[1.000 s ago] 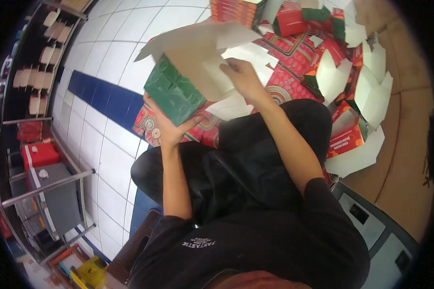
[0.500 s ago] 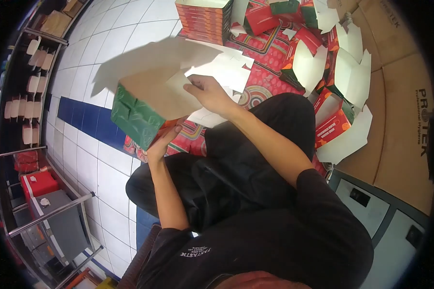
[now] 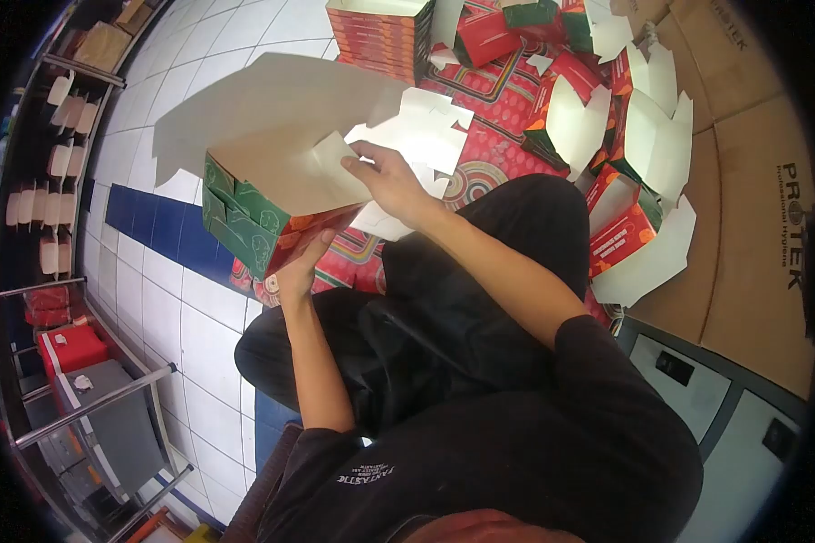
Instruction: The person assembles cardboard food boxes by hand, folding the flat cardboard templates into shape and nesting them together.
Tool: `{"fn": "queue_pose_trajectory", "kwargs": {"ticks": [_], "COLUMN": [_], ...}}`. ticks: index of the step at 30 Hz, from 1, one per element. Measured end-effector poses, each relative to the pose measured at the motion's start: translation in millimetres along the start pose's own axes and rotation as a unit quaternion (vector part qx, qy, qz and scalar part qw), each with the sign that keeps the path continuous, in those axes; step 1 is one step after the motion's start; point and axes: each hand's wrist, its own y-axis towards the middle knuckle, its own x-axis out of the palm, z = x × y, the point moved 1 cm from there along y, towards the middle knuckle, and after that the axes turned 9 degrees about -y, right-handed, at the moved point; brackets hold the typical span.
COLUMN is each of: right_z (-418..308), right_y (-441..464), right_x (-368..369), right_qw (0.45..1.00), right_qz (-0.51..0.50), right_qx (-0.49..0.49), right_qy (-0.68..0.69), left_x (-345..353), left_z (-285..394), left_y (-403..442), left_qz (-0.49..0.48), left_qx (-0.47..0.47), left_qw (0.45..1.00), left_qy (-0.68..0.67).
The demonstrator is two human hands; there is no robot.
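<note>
A green and red cardboard food box (image 3: 244, 222), its white lid flap raised, is held up in front of my knees, its open top facing me. My left hand (image 3: 306, 264) supports it from below at the red side, some of its fingers hidden beneath. My right hand (image 3: 385, 181) pinches a white end flap at the box's right side. Just behind the box, flat white carton blanks (image 3: 417, 127) lie on the red patterned mat (image 3: 489, 172).
A stack of nested red boxes (image 3: 380, 41) stands at the back. Several folded boxes with raised lids (image 3: 647, 145) crowd the right, beside large brown cartons (image 3: 752, 199). On the left, a metal rack (image 3: 91, 380) holds trays and bins above the white tiles (image 3: 208, 308).
The box has tilted and shifted slightly left, so more of its red side shows. Its lid flap has swung a little up and left. Both hands keep their hold.
</note>
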Motion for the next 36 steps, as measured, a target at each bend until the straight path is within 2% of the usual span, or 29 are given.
{"fn": "queue_pose_trajectory", "kwargs": {"ticks": [3,5,6,8,10,12,14,16,18,20,23,30,33,34,35,36], "right_z": [0,-9,-7,-1,0,6,16,9,4,1,-1,3,4,10,16,17], "right_y": [0,4,6,9,5,6,9,6,2,-1,-1,2,4,6,8,8], "right_x": [-1,-6,-6,-8,-7,-6,-5,-7,-8,-5,-5,-9,-7,-4,-3,-2], "right_qw": [0.999,0.989,0.989,0.996,0.995,0.993,0.987,0.988,0.988,0.996,0.991,0.993,0.996,0.998,0.996,0.995], "right_qz": [-0.034,-0.055,-0.054,0.006,0.019,0.033,0.075,0.059,0.042,0.042,0.033,-0.028,-0.014,0.039,0.092,0.093], "right_qx": [0.033,0.062,0.062,0.026,0.033,0.039,-0.028,0.008,0.043,0.07,0.075,0.115,0.088,0.053,0.018,0.018], "right_qy": [0.006,-0.122,-0.121,-0.083,-0.097,-0.109,-0.137,-0.139,-0.142,0.044,0.107,0.023,-0.028,-0.019,-0.01,-0.01], "left_x": [-14,-36,-44,0,14,5,1,2,6,8,20,12,19,24,30,29], "left_z": [-12,-33,-40,1,12,2,-2,-4,-6,-4,11,6,12,17,22,20], "left_y": [4,8,9,0,-1,1,2,2,3,1,-3,-5,-7,-7,-6,-6], "left_qz": [-0.037,-0.051,-0.053,-0.062,-0.073,-0.083,-0.088,-0.091,-0.064,-0.043,-0.023,-0.077,-0.069,-0.063,-0.054,-0.049], "left_qx": [-0.002,0.002,0.01,0.008,0.008,-0.014,-0.01,0.0,0.0,-0.011,-0.006,0.006,0.028,0.034,0.018,0.01], "left_qw": [0.999,0.998,0.998,0.996,0.991,0.992,0.995,0.996,0.994,0.997,0.999,0.997,0.997,0.997,0.996,0.993], "left_qy": [-0.031,-0.029,-0.018,-0.066,-0.114,-0.093,-0.05,-0.015,-0.089,-0.058,-0.035,-0.03,-0.021,-0.015,-0.073,-0.103]}}
